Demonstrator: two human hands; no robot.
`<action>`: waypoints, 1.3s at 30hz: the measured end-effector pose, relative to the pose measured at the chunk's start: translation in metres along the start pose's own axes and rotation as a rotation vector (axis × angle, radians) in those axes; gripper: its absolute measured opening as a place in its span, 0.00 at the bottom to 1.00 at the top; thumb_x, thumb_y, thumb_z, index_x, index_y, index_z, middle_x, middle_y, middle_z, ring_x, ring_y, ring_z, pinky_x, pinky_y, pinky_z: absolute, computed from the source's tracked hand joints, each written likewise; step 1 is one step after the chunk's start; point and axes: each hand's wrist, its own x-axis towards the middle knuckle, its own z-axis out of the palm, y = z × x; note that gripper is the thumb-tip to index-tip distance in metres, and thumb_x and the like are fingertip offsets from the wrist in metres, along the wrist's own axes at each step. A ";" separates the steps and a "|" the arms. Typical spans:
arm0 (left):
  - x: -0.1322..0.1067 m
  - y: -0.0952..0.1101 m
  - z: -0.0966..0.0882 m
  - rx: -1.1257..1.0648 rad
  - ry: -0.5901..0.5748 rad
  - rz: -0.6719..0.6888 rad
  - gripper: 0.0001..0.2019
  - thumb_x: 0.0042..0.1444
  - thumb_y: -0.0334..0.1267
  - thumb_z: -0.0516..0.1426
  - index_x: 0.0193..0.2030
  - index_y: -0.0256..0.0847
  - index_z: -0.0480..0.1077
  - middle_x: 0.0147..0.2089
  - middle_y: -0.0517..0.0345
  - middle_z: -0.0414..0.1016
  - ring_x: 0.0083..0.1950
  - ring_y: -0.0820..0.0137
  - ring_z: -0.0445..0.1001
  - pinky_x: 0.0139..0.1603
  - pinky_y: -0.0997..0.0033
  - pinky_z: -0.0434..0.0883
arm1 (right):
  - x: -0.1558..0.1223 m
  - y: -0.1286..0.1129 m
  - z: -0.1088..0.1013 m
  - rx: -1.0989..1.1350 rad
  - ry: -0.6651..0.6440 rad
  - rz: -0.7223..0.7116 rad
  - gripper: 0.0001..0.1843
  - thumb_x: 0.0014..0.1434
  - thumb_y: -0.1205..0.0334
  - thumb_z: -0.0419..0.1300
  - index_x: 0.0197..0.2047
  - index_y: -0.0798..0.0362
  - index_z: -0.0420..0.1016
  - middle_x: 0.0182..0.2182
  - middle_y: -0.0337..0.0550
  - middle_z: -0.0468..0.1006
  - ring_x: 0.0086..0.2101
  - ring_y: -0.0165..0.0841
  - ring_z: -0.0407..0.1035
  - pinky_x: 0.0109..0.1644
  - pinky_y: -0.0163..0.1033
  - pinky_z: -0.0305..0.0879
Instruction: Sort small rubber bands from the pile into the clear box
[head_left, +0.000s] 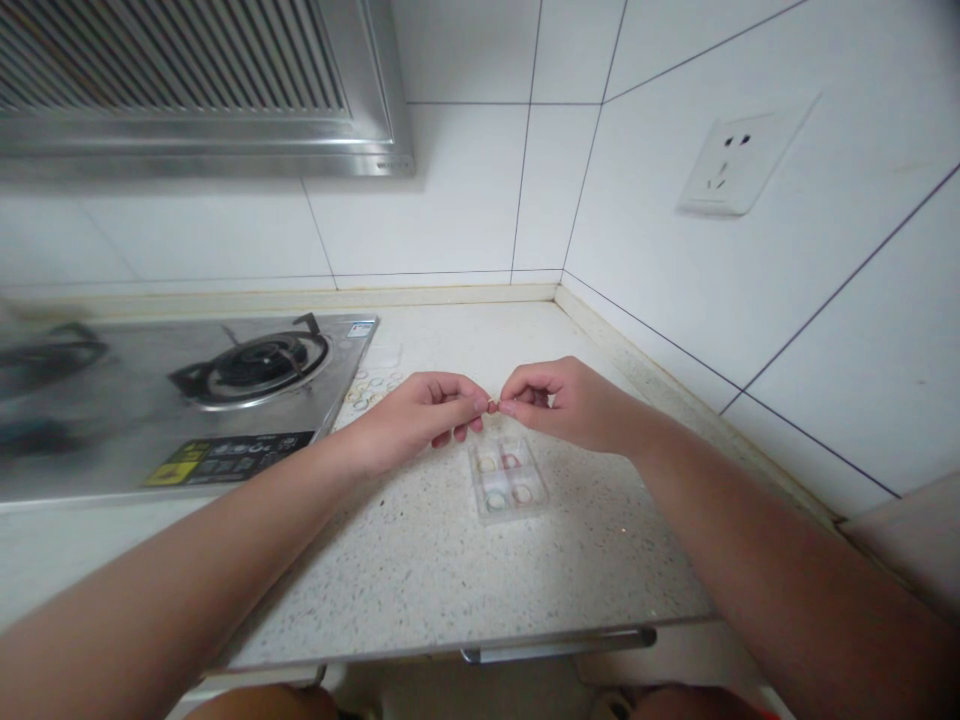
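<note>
My left hand (pixel 424 415) and my right hand (pixel 559 400) meet above the speckled countertop (pixel 420 560), fingertips pinched together on a tiny item (pixel 493 405) between them, too small to name. Just below the hands lies a small clear compartment box (pixel 508 480) with coloured rings in its cells. A loose cluster of several small coloured rings (pixel 371 390) lies on the counter behind my left hand, next to the stove.
A steel gas stove (pixel 180 410) with a burner (pixel 255 365) fills the left side. Above it hangs a range hood (pixel 202 90). White tiled walls meet in a corner; a wall socket (pixel 739 160) sits on the right wall. A drawer handle (pixel 559 645) shows under the counter edge.
</note>
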 end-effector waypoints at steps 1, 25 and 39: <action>0.000 0.000 0.000 -0.001 -0.005 -0.001 0.11 0.62 0.43 0.59 0.36 0.35 0.74 0.29 0.61 0.72 0.27 0.79 0.65 0.23 0.80 0.59 | 0.000 -0.001 0.000 0.001 0.006 -0.001 0.10 0.63 0.59 0.60 0.35 0.56 0.77 0.24 0.37 0.73 0.26 0.26 0.64 0.29 0.33 0.59; 0.001 -0.003 -0.001 0.017 -0.003 -0.057 0.11 0.61 0.43 0.58 0.36 0.37 0.75 0.31 0.60 0.73 0.28 0.77 0.66 0.24 0.78 0.59 | 0.001 0.002 0.000 0.051 0.104 0.003 0.10 0.62 0.58 0.61 0.35 0.56 0.77 0.24 0.37 0.73 0.25 0.26 0.64 0.28 0.32 0.59; 0.003 -0.004 -0.002 0.040 -0.002 -0.133 0.19 0.61 0.51 0.57 0.36 0.36 0.79 0.32 0.53 0.78 0.28 0.75 0.66 0.25 0.76 0.58 | 0.000 0.001 -0.001 -0.304 0.029 -0.169 0.05 0.60 0.62 0.62 0.36 0.54 0.78 0.21 0.33 0.70 0.23 0.24 0.63 0.31 0.32 0.56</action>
